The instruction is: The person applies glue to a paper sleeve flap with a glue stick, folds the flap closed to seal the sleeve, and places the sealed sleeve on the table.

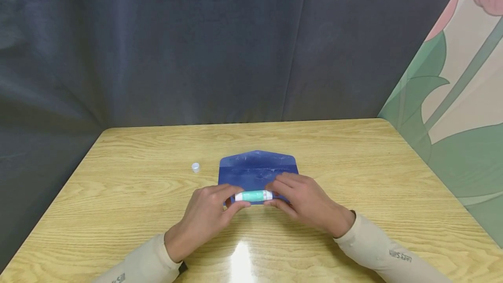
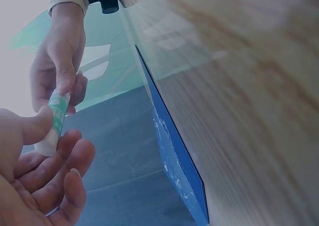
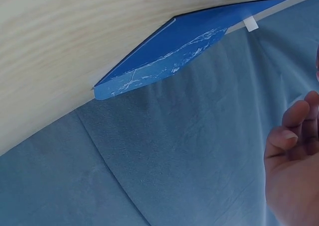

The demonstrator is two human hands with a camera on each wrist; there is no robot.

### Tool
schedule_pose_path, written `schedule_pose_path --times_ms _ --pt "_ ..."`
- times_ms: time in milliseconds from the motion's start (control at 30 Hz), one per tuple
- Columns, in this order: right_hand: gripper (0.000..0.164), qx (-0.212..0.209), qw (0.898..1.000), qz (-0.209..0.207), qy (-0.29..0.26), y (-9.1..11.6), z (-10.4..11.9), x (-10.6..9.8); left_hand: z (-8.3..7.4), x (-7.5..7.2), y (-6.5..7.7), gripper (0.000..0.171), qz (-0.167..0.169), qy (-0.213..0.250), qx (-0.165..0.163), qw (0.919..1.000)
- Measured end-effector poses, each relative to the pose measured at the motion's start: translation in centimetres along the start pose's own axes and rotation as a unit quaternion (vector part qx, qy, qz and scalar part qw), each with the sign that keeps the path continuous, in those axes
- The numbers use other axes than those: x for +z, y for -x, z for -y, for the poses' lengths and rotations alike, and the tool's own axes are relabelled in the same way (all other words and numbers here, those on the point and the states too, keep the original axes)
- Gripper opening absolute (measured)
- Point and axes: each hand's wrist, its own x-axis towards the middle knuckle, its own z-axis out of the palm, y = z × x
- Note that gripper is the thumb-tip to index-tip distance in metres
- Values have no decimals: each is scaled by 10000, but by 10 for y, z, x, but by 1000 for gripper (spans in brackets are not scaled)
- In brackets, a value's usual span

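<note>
Head view: envelope's point(image 1: 255, 177) lower edge is partly hidden behind L hand point(image 1: 210, 208), R hand point(image 1: 307, 198) & tube point(image 1: 253, 196); tube label's too sm. to read. Sleeves point(image 1: 369, 243) cut off at btm. L wrist view: L hand cut off at left, table point(image 2: 254, 116) grain blurred. R wrist view: R hand cut off at right.
</note>
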Motion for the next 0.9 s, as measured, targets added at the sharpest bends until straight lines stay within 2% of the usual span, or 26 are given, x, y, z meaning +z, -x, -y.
schedule_pose_path --times_ms 200,500,733,900 --pt "17 39 9999 94 45 0 1 -1 -1 0 0 22 2 3 29 10000" --pt "35 91 9992 340 184 1 3 1 -1 0 0 22 -48 84 97 9999" --pt "36 386 9978 533 -117 2 5 2 -2 1 0 21 -124 136 277 9994" --pt "33 439 9969 540 -357 1 5 3 -3 1 0 22 -158 158 375 9990"
